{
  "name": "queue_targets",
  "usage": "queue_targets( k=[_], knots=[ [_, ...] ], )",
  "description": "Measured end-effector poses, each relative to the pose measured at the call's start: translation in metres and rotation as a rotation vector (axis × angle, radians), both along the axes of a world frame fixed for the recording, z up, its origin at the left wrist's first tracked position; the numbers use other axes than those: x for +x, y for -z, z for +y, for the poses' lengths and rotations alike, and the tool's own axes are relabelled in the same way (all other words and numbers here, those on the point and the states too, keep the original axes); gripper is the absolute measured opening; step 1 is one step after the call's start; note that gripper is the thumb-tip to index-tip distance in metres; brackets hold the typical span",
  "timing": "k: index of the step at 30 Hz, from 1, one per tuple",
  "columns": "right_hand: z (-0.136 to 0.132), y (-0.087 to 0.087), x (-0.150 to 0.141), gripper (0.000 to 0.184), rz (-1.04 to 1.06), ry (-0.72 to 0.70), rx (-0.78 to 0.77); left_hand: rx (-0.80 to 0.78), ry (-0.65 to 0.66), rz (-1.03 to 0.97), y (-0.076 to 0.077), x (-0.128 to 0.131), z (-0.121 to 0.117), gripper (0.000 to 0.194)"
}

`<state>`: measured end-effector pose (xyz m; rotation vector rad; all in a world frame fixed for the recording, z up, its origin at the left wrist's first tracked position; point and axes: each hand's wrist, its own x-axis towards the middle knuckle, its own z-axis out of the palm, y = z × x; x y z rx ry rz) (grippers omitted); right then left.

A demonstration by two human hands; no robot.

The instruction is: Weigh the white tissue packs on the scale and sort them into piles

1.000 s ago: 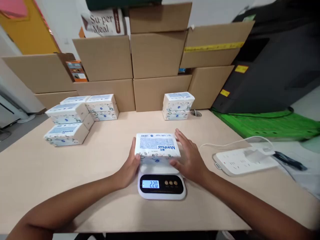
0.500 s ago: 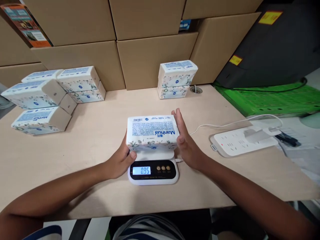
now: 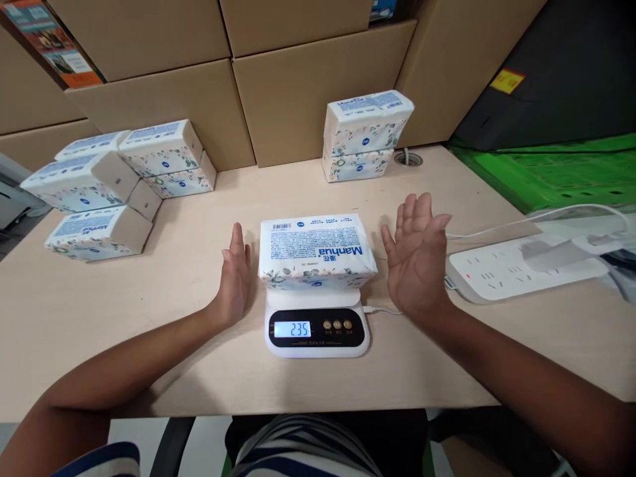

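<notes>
A white pack of tissues with blue print and a leaf pattern rests on the white digital scale in front of me. The scale's lit display reads 2.35. My left hand is just left of the pack, fingers stretched out, not touching it. On the other side my right hand is raised with its palm showing and fingers spread, a gap away from the pack. Both hands hold nothing.
Several like tissue packs are piled at the left. Two more stand stacked at the back, against cardboard boxes. A white power strip with plugs and a cable lies right, near a green crate.
Both hands have let go of the tissue pack and moved apart to either side. The display has gone from 0.95 to 2.35. The camera view has shifted a little.
</notes>
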<state>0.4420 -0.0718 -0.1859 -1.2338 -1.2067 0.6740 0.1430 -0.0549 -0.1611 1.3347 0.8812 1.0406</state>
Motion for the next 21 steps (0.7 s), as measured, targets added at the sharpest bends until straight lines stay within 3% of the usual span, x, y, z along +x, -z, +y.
queue_targets(
  k=[3, 8, 21],
  knots=[
    [0.005, 0.011, 0.011, 0.091, -0.004, -0.009, -0.032, 0.011, -0.079, 0.029, 0.0, 0.002, 0.001, 0.098],
    [0.012, 0.024, 0.023, 0.088, -0.015, 0.008, -0.039, 0.02, -0.083, 0.054, -0.002, 0.005, 0.0, 0.098],
    [0.01, 0.017, 0.017, 0.101, 0.083, 0.017, -0.089, 0.021, -0.02, 0.005, 0.007, 0.004, 0.003, 0.094]
  ],
)
